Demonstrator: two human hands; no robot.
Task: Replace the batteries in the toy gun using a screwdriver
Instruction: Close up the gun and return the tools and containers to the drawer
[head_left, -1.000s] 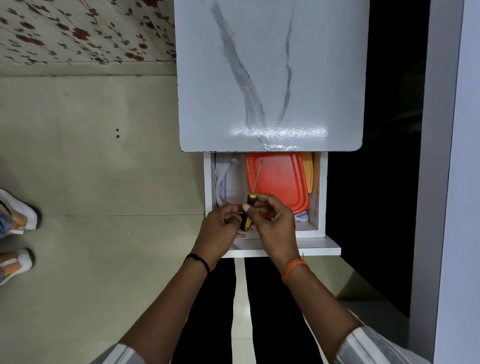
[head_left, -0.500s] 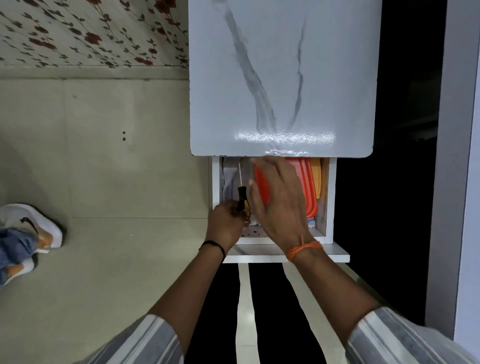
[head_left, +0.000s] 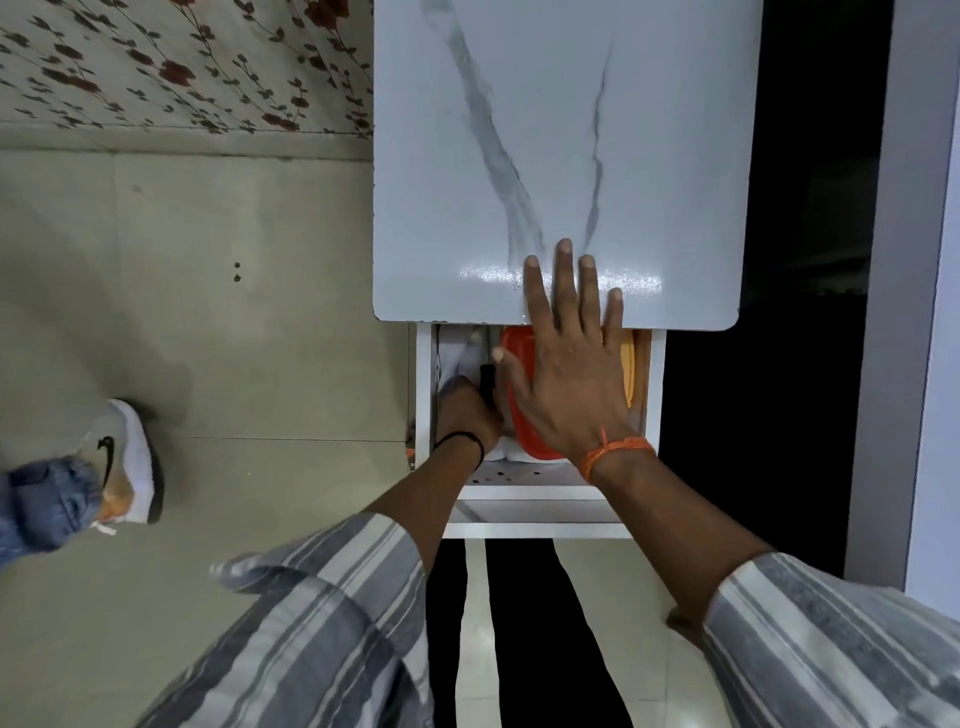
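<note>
My left hand (head_left: 467, 410) is inside the open white drawer (head_left: 530, 514), closed around the black handle of the screwdriver (head_left: 487, 382), whose shaft points away toward the back of the drawer. My right hand (head_left: 566, 353) is spread flat with fingers apart, reaching over the drawer so its fingertips lie on the front edge of the white marble-patterned table top (head_left: 561, 156). It holds nothing. No toy gun or batteries show in this view.
An orange plastic container (head_left: 514, 410) and a yellow lid (head_left: 629, 364) lie in the drawer beside white cloth (head_left: 452, 358). Another person's shoe (head_left: 127, 457) and jeans leg stand on the tiled floor at left. A grey wall edge (head_left: 883, 312) rises at right.
My right hand let go of the screwdriver and moved forward, up onto the table top's edge. My left hand carried the screwdriver deeper into the drawer's left side. The other person's foot stepped closer.
</note>
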